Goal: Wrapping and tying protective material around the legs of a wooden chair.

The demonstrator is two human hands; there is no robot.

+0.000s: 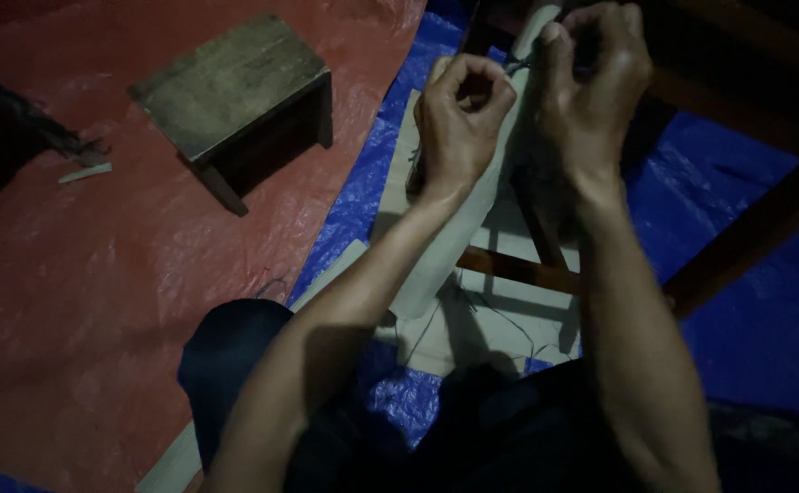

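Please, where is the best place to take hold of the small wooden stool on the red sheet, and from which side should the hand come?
Probably by the edge of the flat seat of the wooden stool, coming from above. The stool stands upright on the red tarp, so the slab overhangs its legs and lets fingers curl under the rim.

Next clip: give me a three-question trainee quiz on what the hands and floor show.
1. True or false: both hands grip the pale strip.
2. The wooden stool stands on which tarp? A red B blue
3. What do the left hand and right hand pinch between them?

Key: 1 false, both pinch at its top; 2 A, the red tarp, not the blue tarp; 3 a thin dark thread.
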